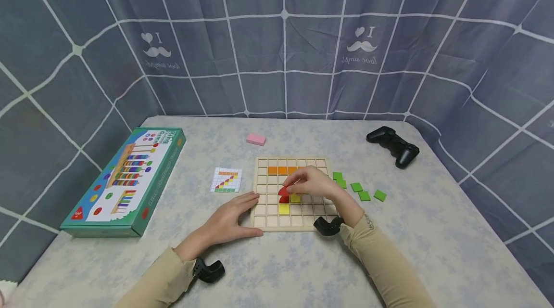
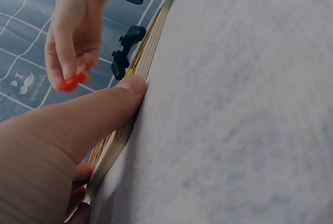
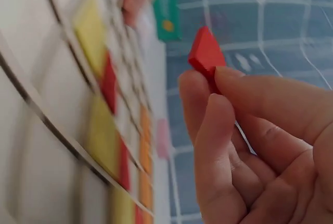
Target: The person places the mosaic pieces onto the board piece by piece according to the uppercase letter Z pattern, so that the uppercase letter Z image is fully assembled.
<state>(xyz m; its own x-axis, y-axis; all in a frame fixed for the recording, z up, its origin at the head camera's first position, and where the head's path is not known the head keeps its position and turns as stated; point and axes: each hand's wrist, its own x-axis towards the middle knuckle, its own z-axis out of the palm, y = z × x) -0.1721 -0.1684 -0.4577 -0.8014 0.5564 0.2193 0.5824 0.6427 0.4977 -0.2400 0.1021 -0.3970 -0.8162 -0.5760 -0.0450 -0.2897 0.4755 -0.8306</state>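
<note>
My right hand [image 1: 312, 184] pinches a small red tile [image 3: 208, 52] between thumb and fingertips, over the middle of a wooden grid board [image 1: 267, 221]. The tile has a pointed end in the right wrist view. Below it on the board lie another red tile [image 1: 283, 199], a yellow tile [image 1: 283, 209] and a second yellow tile [image 1: 295, 198]. Farther back is a row of orange tiles [image 1: 277, 170], partly covered by the right hand. My left hand [image 1: 229, 219] rests at the board's left side, fingers extended, its thumb [image 2: 122, 96] against the board's edge.
Left of the board lies a pattern card [image 1: 226, 180], with a large green game box [image 1: 151, 211] beyond it. Several green tiles [image 1: 364, 196] are scattered to the right. A pink block [image 1: 256, 139] and a black game controller [image 1: 393, 146] sit farther back, before the curtain [image 1: 259, 91].
</note>
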